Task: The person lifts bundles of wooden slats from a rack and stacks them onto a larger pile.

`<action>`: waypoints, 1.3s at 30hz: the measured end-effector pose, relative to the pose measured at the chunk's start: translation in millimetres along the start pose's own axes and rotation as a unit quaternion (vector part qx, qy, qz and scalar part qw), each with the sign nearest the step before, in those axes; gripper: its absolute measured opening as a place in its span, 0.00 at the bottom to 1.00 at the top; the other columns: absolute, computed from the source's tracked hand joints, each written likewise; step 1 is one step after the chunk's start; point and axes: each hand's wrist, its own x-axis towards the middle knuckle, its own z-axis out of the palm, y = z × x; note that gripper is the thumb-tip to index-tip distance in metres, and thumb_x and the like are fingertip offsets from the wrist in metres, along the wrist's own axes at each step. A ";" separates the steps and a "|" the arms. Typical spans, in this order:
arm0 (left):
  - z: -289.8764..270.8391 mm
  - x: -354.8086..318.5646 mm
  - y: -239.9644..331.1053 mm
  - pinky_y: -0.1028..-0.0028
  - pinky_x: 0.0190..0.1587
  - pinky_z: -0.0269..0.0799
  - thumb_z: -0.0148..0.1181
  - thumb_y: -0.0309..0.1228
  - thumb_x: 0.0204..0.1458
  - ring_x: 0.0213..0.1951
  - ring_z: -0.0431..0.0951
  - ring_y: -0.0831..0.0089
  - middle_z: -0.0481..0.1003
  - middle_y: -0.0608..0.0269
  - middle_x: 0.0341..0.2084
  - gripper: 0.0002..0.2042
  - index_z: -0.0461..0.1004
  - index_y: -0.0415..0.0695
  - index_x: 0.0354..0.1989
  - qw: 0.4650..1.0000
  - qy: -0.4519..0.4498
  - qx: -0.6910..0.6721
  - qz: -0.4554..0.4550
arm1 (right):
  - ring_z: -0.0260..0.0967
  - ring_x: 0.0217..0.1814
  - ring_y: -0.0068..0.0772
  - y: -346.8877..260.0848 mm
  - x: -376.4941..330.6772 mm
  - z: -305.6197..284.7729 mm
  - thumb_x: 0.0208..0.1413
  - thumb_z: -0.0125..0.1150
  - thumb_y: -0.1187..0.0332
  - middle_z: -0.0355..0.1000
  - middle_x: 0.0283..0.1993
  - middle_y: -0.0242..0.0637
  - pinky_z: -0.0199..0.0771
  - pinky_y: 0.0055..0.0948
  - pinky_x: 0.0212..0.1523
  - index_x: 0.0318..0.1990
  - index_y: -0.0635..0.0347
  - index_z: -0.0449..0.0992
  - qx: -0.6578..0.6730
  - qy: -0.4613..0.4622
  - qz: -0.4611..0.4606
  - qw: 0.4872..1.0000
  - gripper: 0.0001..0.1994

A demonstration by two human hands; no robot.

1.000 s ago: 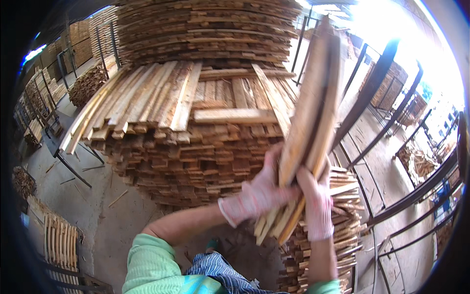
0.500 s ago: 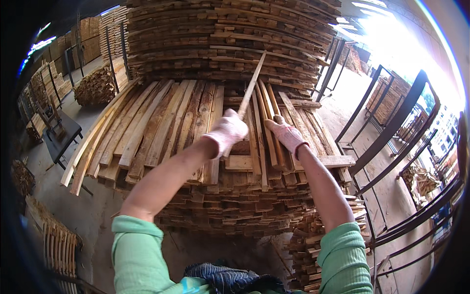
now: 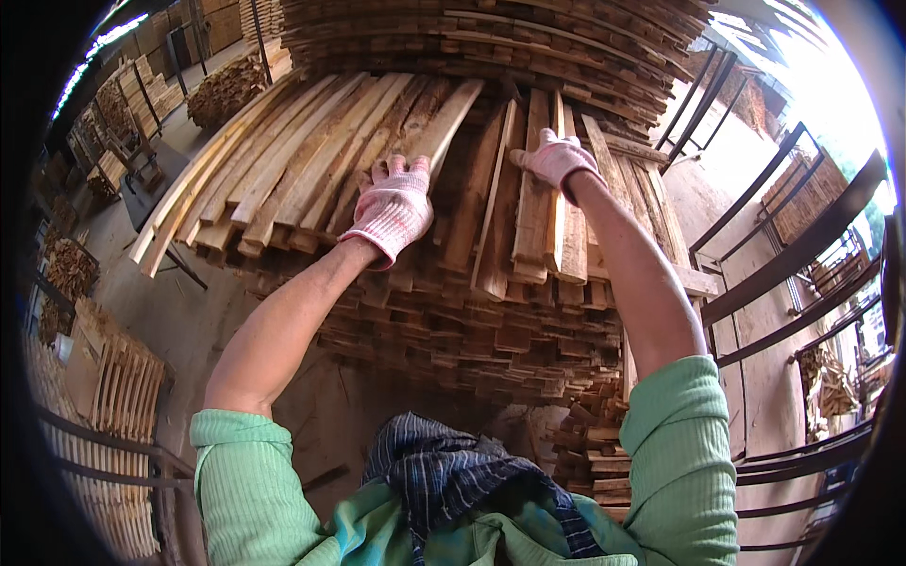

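Both my hands wear pinkish-white knitted gloves and rest over a layer of rough wooden slats on a stack. My left hand (image 3: 392,209) is bent over the near end of a pale slat (image 3: 451,127), at the right side of the left-hand group; its thumb is hidden. To the right, across a dark gap, my right hand (image 3: 559,158) lies on several narrower slats (image 3: 531,222), thumb stretched out to the left and fingers apart. A brown slat (image 3: 472,203) lies loosely between the two hands.
Behind the layer rises a tall stack of slats (image 3: 491,42). A crosspiece (image 3: 698,280) sticks out at the stack's right. Black metal frames (image 3: 802,241) stand on the right. More slats are piled at lower left (image 3: 123,387) and by my right elbow (image 3: 590,453).
The thin slat my left hand held raised is no longer up; that hand has moved left onto the slats. My right hand has shifted farther along its slats. The view has tilted downward.
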 end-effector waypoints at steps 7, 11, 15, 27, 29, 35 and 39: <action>-11.5 31.9 4.6 0.66 0.69 0.54 0.37 0.50 0.67 0.70 0.60 0.56 0.48 0.52 0.74 0.31 0.48 0.49 0.74 0.976 -0.152 -0.098 -0.123 | 0.73 0.57 0.51 34.3 30.9 13.1 0.47 0.63 0.47 0.73 0.58 0.53 0.75 0.44 0.54 0.65 0.59 0.61 0.016 -0.044 -0.064 0.997 0.40; -11.4 48.0 13.7 0.61 0.69 0.54 0.36 0.49 0.65 0.69 0.60 0.53 0.53 0.49 0.72 0.30 0.52 0.49 0.73 0.983 -0.116 -0.018 -0.141 | 0.73 0.49 0.42 33.0 7.8 -10.2 0.59 0.57 0.59 0.71 0.58 0.49 0.75 0.32 0.51 0.63 0.56 0.62 0.133 -0.103 -0.127 0.978 0.26; 8.2 58.0 69.9 0.46 0.68 0.54 0.45 0.36 0.58 0.67 0.61 0.42 0.59 0.46 0.67 0.23 0.62 0.52 0.65 0.995 -0.059 0.030 -0.069 | 0.74 0.48 0.45 126.8 47.5 6.0 0.59 0.58 0.55 0.59 0.67 0.61 0.76 0.37 0.50 0.67 0.55 0.57 0.057 -0.067 -0.171 0.981 0.31; -17.8 78.8 116.4 0.55 0.59 0.70 0.51 0.50 0.60 0.62 0.67 0.43 0.57 0.34 0.65 0.35 0.52 0.44 0.70 0.994 -0.093 -0.058 -0.008 | 0.75 0.56 0.52 110.9 25.1 10.4 0.55 0.60 0.48 0.65 0.64 0.61 0.78 0.45 0.52 0.75 0.46 0.45 -0.006 -0.061 -0.058 0.996 0.44; 1.8 96.1 141.1 0.50 0.57 0.71 0.47 0.55 0.62 0.62 0.68 0.43 0.53 0.34 0.69 0.37 0.48 0.47 0.73 0.960 -0.216 -0.072 -0.162 | 0.76 0.55 0.49 119.9 38.8 22.6 0.53 0.61 0.47 0.69 0.62 0.57 0.77 0.42 0.52 0.77 0.49 0.38 -0.043 -0.075 -0.126 0.988 0.50; 4.7 75.8 185.9 0.50 0.56 0.70 0.38 0.52 0.65 0.57 0.72 0.44 0.68 0.39 0.58 0.29 0.58 0.42 0.65 0.987 -0.049 -0.147 -0.049 | 0.72 0.58 0.60 77.5 -9.8 4.9 0.62 0.44 0.56 0.68 0.60 0.64 0.74 0.48 0.56 0.74 0.60 0.47 0.041 0.048 -0.038 0.997 0.35; -11.1 101.3 130.4 0.60 0.56 0.70 0.52 0.44 0.59 0.59 0.72 0.52 0.68 0.38 0.59 0.29 0.59 0.36 0.63 0.940 -0.215 -0.265 0.000 | 0.71 0.59 0.57 78.8 1.0 9.5 0.55 0.54 0.63 0.68 0.60 0.61 0.73 0.49 0.58 0.73 0.62 0.47 -0.001 0.025 -0.053 0.998 0.39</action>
